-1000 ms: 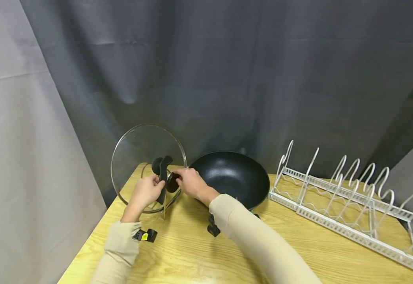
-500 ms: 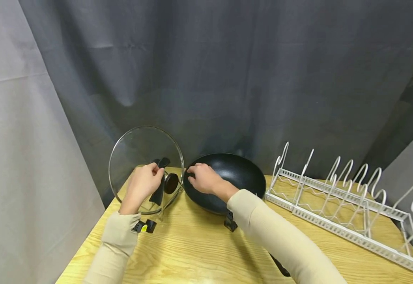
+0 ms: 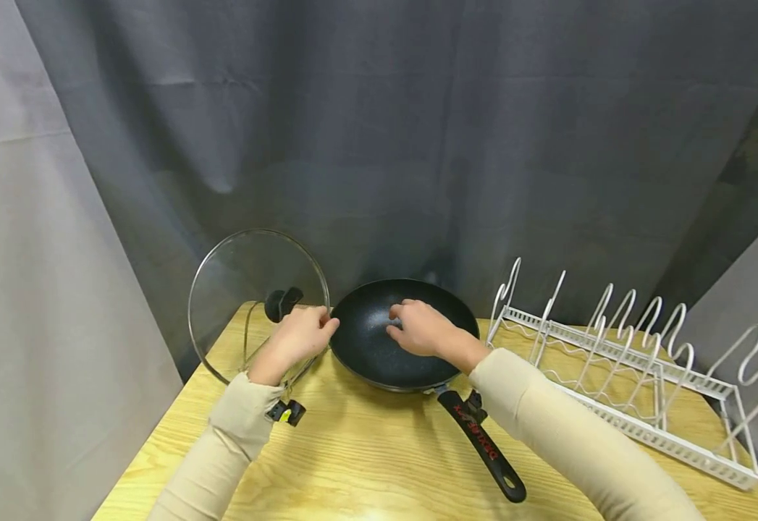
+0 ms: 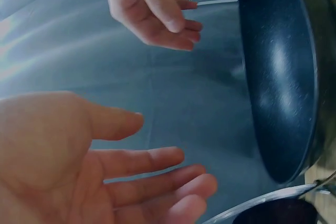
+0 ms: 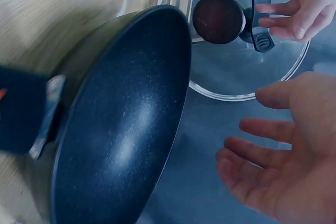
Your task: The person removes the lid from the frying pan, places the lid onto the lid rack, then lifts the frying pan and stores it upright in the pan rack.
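Observation:
A black wok-like pan [image 3: 385, 354] rests on the wooden table, its long black handle [image 3: 483, 441] pointing toward the front right. My right hand [image 3: 427, 329] hovers over the pan with loosely bent fingers and holds nothing. To the left, a large glass lid [image 3: 199, 329] stands upright on its edge. Beside the lid's lower right, my left hand [image 3: 297, 336] is empty, its fingers extended in the left wrist view. In the right wrist view, a long black plastic piece [image 5: 259, 3] and a dark round disc [image 5: 218, 18] are in front of the glass; my left hand partly hides them in the head view.
A white metal rack [image 3: 652, 430] with several wavy upright dividers stands on the right of the wooden table [image 3: 352, 463]. Dark grey cloth [image 3: 379, 145] hangs behind, and a lighter cloth [image 3: 40, 289] hangs at the left.
My right hand has left the dark disc and moved right over the pan. My left hand has let go of the black piece and shifted right. The pan's handle has come into view.

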### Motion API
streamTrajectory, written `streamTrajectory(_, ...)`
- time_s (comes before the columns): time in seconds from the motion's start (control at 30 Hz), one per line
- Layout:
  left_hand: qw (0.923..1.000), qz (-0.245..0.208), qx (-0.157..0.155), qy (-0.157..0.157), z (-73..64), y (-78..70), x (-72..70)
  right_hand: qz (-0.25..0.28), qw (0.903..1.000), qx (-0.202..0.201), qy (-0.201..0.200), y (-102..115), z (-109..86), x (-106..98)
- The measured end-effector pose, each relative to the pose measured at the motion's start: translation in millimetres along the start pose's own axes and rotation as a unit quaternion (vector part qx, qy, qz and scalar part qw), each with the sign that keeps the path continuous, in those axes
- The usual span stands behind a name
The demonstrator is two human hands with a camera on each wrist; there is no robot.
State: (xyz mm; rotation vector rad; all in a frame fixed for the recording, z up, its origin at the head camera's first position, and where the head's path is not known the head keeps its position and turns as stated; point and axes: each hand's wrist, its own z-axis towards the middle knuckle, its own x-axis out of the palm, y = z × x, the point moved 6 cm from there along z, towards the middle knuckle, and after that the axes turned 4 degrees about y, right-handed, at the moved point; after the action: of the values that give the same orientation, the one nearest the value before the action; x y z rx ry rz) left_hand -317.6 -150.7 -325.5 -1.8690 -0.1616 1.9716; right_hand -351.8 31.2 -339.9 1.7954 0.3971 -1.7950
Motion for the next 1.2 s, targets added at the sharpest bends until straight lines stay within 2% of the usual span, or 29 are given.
streamTrajectory(0.27, 0.9980, 0.037, 0.033, 0.039, 3.8, -23.3, 25.5, -0.017, 0.9998, -0.002, -0.003, -18.3, -31.8, -1.4)
streamTrajectory(0.6, 0.9936, 0.034, 0.064, 0.086, 0.4, -38.9, 58.0, -0.027, 0.9994, -0.014, -0.016, -32.3, -63.0, 2.0)
streamTrajectory(0.7, 0.9928, 0.031, 0.072, 0.091, -0.6, -41.7, 68.1, -0.025, 0.9996, -0.013, -0.007, -35.6, -71.0, 4.1)
streamTrajectory(0.97, 0.9909, -0.013, 0.088, 0.101, -4.7, -53.3, 96.9, -0.012, 0.9998, 0.017, 0.001, -52.7, -90.8, 21.3)
streamTrajectory(1.2, 0.9892, -0.045, 0.116, 0.077, -10.7, -68.2, 111.6, 0.058, 0.9980, 0.022, 0.011, -62.5, -107.6, 34.4)
